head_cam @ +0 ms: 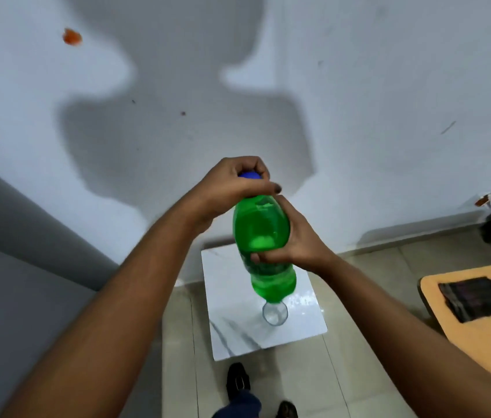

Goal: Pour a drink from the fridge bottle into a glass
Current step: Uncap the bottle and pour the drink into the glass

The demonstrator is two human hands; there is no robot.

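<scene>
I hold a green plastic bottle [261, 233] upright in front of me, above a small white marble-topped table [238, 333]. My right hand [295, 245] is wrapped around its middle. My left hand [232, 188] is closed over the blue cap [250, 175] at the top. A clear empty glass [275, 314] stands on the table directly below the bottle's base, which hides its far rim.
A grey fridge side [21, 251] fills the left. An orange wooden table [479, 321] with a dark pouch [479, 298] lies on the right. The white wall [359, 116] is close behind. My shoes [238, 381] stand on the tiled floor below.
</scene>
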